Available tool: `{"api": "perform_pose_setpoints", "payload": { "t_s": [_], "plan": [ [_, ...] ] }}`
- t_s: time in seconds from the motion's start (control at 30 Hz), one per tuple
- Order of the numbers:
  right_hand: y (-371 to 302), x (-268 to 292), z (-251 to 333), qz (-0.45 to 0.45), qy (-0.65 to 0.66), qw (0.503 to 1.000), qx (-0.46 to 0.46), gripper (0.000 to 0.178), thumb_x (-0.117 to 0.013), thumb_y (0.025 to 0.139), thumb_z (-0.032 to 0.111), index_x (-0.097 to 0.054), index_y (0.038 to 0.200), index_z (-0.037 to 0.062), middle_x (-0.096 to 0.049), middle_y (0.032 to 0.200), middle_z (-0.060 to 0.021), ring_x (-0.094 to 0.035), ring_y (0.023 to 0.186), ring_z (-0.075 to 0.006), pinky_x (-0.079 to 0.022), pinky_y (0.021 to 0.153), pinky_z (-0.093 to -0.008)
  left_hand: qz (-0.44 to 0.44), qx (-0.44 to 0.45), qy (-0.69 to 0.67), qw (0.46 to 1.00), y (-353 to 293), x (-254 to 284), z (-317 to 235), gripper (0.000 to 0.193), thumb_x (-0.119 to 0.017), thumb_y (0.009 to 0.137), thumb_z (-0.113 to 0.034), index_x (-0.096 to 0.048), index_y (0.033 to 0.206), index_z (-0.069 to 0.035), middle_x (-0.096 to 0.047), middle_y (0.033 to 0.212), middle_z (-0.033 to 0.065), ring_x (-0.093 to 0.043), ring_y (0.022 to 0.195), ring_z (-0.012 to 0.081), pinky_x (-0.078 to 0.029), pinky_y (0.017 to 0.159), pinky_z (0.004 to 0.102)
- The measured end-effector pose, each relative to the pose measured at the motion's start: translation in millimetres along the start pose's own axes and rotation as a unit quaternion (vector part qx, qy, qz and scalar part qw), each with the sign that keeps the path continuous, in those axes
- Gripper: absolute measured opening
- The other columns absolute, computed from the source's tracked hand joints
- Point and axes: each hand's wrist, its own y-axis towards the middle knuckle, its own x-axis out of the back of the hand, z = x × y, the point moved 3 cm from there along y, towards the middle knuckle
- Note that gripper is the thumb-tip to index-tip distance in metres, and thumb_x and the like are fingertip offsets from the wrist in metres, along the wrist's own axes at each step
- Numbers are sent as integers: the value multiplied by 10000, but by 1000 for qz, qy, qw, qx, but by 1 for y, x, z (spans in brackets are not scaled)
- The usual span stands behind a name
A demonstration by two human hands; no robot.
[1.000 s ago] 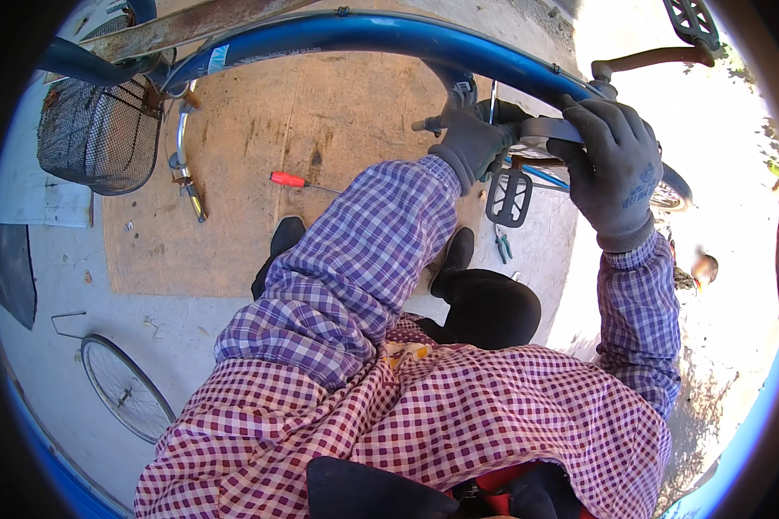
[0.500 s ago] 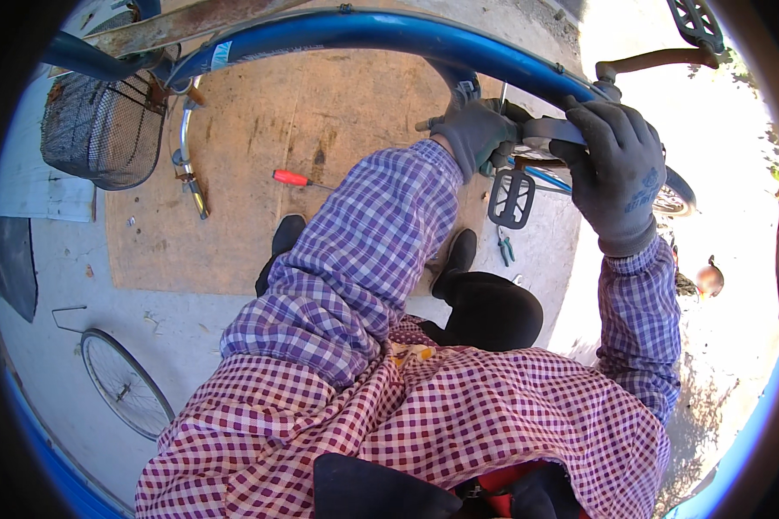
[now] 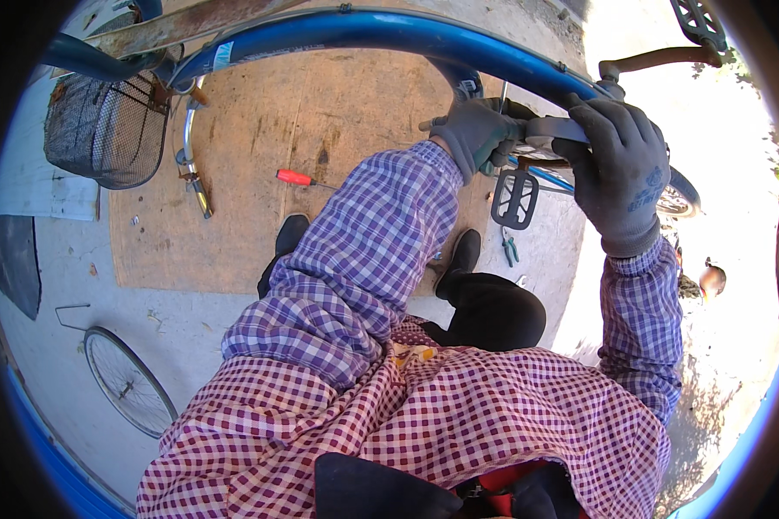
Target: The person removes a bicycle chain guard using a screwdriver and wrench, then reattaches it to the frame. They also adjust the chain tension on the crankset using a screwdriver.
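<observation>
The blue bicycle frame (image 3: pixel 389 33) runs across the top of the view. Just below its tube my left hand (image 3: pixel 483 137), in a grey glove, is closed near the crank area. A short dark tip sticks out beside its wrist, but what the fingers grip is hidden. To its right, my gloved right hand (image 3: pixel 619 169) has its fingers bent over a grey, round-edged flat piece (image 3: pixel 556 130), pinched between thumb and fingers. The piece reaches to the left hand's fingers. A black pedal (image 3: pixel 515 199) hangs right below the left hand.
A red-handled screwdriver (image 3: pixel 295 177) and green-handled pliers (image 3: pixel 511 247) lie on the ground. A wire basket (image 3: pixel 108 130) and chrome handlebar (image 3: pixel 190 160) are at the left, a loose wheel (image 3: pixel 128 382) lower left. Another pedal (image 3: pixel 699 24) juts out at upper right. Wooden board (image 3: pixel 190 251) lies underfoot.
Both hands keep nearly the same place and grip. The whole view has shifted by a few pixels, and the tip beside my left wrist shows less.
</observation>
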Motion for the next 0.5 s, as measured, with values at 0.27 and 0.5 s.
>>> {"api": "perform_pose_setpoints", "payload": {
  "t_s": [0.27, 0.5],
  "plan": [
    [-2, 3, -6, 52, 18, 998, -18, 412, -835, 838, 276, -712, 1197, 116, -721, 1115, -60, -682, 1017, -254, -554, 882, -412, 61, 42, -123, 990, 0, 0, 2, 206, -521, 1022, -119, -604, 1197, -50, -452, 651, -57, -359, 490, 56, -302, 434, 242],
    [-11, 28, -30, 49, 49, 995, -65, 454, -837, 830, 194, -698, 1249, 88, -698, 1216, -123, -664, 1103, -310, -530, 968, -440, 48, 8, -78, 996, 0, 0, 2, 183, -513, 1027, -113, -582, 1190, -63, -425, 634, -56, -349, 494, 63, -296, 435, 253]
  ]
}}
